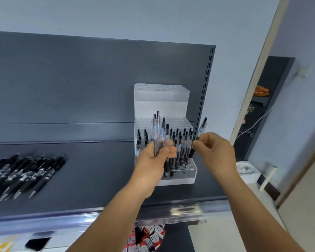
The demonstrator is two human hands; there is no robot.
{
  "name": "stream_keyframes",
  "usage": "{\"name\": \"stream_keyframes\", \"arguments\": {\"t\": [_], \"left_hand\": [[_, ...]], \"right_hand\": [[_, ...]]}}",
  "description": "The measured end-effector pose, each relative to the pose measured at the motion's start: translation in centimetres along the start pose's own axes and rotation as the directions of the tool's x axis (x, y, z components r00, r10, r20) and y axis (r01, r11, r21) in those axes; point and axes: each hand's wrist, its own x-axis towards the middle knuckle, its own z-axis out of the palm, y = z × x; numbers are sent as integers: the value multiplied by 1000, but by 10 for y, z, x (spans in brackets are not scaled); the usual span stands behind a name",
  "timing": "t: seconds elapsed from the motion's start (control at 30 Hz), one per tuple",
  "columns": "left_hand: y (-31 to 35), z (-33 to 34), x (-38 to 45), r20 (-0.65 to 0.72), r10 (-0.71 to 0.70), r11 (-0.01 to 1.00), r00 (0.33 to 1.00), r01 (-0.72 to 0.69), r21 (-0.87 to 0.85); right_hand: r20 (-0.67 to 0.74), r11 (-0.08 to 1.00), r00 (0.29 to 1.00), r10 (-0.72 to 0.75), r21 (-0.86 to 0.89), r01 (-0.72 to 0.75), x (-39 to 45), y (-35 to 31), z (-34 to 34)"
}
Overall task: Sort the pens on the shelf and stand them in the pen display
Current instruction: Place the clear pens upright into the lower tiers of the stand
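Note:
A clear stepped pen display (162, 102) stands on the dark shelf (98, 170) against the back panel. Several black-capped pens stand in its lowest tier (182, 142). My left hand (153, 157) grips a small bunch of clear pens (157, 130) upright in front of the display. My right hand (215, 150) pinches a single pen (200, 131) at the display's right side, tilted with its black cap up and to the right. A pile of loose black pens (24, 173) lies on the shelf at the far left.
The display's two upper tiers hold no pens. A slotted upright (206, 91) runs behind the display on the right. Small red and white boxes (149, 237) sit on the shelf below. A doorway and a white box (247, 171) lie to the right.

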Motion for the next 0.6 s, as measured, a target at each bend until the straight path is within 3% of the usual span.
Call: {"name": "stream_keyframes", "arguments": {"t": [0.23,0.6], "left_hand": [[-5,14,2,-28,41,998,999,-40,41],[-9,19,1,-59,34,999,998,-32,38]], "right_hand": [[76,999,997,-19,-32,22,10,18,17],[297,930,951,81,-366,35,16,30,29]]}}
